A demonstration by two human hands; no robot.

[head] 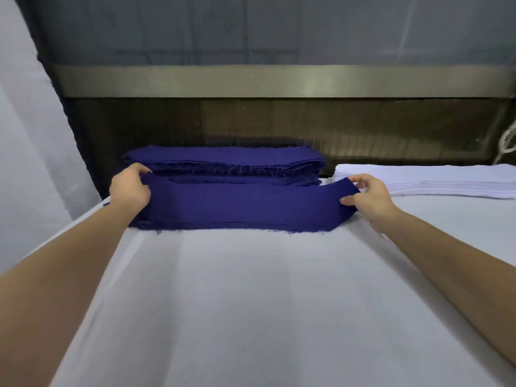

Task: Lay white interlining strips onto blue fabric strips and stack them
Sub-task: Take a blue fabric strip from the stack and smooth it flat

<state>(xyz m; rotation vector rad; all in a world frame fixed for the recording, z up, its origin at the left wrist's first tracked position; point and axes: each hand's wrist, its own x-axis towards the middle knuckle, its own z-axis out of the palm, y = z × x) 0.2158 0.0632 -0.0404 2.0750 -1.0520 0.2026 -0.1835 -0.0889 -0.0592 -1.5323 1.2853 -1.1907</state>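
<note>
A long dark-blue fabric strip [245, 203] stretches across the far part of the white table, its near frayed edge lying on the cloth. My left hand [129, 187] grips its left end and my right hand [368, 195] pinches its right end, which is lifted off the table. Behind it sits a thick stack of blue strips [223, 160] with frayed edges. A flat stack of white interlining strips [435, 181] lies at the back right, just beyond my right hand.
The white-covered table [251, 303] runs from the strips toward me. A dark machine opening with a metal bar [279, 81] stands behind the stacks. A white wall panel [25, 135] is at the left, and a white cord [506, 143] hangs at far right.
</note>
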